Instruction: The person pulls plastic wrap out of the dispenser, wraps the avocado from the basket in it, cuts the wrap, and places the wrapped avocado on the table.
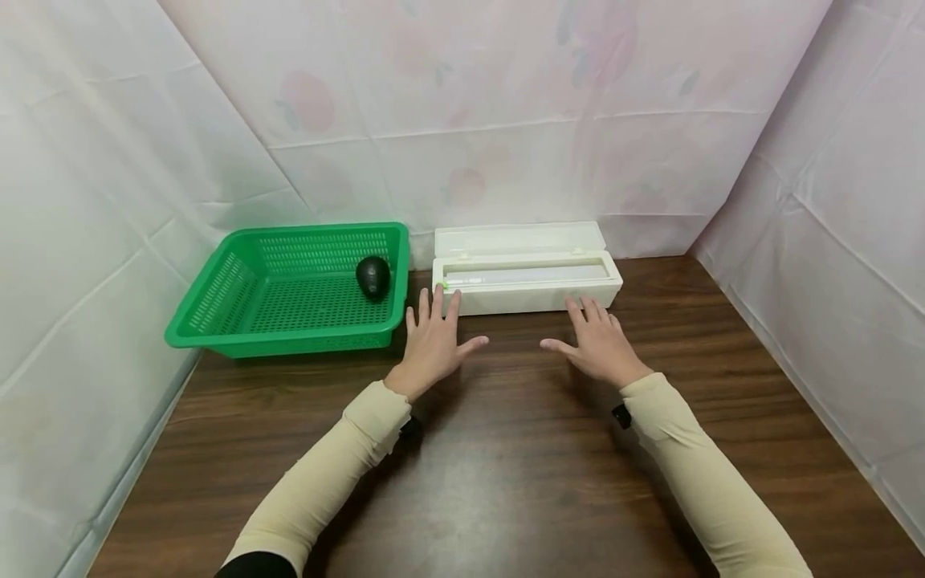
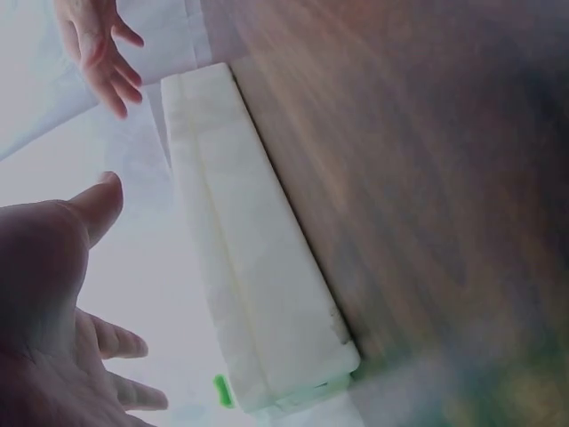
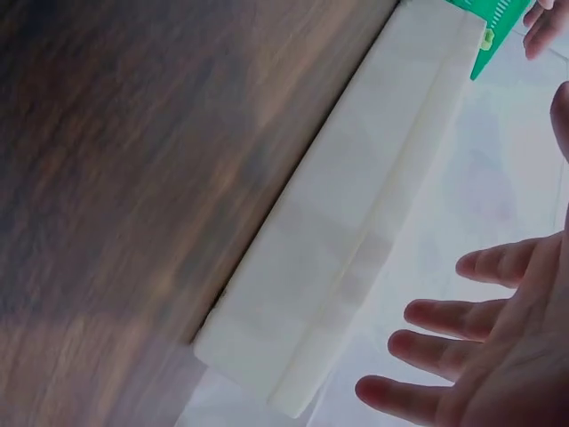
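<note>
Both hands are spread flat and hold nothing: the left hand (image 1: 431, 345) reaches the left end of the white dispenser box (image 1: 527, 281) at 12 o'clock on the table (image 1: 506, 482), the right hand (image 1: 600, 345) its right end. The lid stands open, so an uneven lift could tip the box. Only the head view shows the green basket (image 1: 289, 337) at 10 o'clock holding 1 avocado (image 1: 372, 277); the wrist views show the box's closed front wall.

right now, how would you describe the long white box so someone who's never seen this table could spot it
On the dark wooden table, look to the back edge against the pale draped wall, just right of the green plastic mesh basket. There lies the long white rectangular plastic box, its lid tipped open, both hands spread just before it. Unlike the basket, it is solid-walled, narrow and white.
</note>
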A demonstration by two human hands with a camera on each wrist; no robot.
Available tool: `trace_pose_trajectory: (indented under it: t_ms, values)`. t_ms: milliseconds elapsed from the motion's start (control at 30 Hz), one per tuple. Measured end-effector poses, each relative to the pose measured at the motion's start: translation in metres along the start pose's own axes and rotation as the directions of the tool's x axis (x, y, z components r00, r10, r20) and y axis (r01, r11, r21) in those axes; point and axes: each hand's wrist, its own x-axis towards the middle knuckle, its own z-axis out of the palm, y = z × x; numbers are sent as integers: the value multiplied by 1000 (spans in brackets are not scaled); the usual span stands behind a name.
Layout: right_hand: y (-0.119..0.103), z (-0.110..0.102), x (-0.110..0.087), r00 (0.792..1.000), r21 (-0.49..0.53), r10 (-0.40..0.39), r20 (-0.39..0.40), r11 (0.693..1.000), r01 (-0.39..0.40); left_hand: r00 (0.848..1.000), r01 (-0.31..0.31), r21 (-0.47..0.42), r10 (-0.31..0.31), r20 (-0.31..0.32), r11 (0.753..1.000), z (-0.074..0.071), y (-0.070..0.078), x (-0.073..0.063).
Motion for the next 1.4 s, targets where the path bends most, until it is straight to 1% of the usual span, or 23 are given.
trace_pose_trajectory:
  t_ms: [200,333,467,533,733,833,1000,1133,1267,1400]
  values:
    - [4,-7,5,1000,-2,-17,-21,1000,17,1000,-16,25,17,-22,1000,-7,-1,11]
    - [4,-13,10,1000,-8,-18,-17,1000,18,999,-32,-7,32,-24,999,-10,-1,19]
    - [3,-19,15,1000,-1,-20,-15,1000,20,998,-46,-28,45,-44,999,-11,0,28]
    - [4,-21,17,1000,-5,-23,-17,1000,23,998,-42,-23,41,-45,999,-10,0,32]
    - [12,-27,23,999,-37,-27,-31,999,25,997,-49,-23,47,-54,999,-11,0,43]
    - [15,-31,26,999,-48,-25,-34,999,23,997,-49,-15,48,-59,999,-12,0,47]
    - [21,-37,34,999,-59,-20,-44,998,18,996,-55,-26,53,-71,998,-13,-1,54]
    - [26,-41,40,999,-59,-18,-48,998,16,997,-47,-30,46,-59,998,-16,-1,59]
    - [32,-45,45,999,-55,-10,-34,998,8,998,-38,-32,36,-43,999,-16,-3,67]
    - [37,-49,51,1000,-55,12,-8,998,-13,999,-37,15,38,-27,999,-16,-5,75]
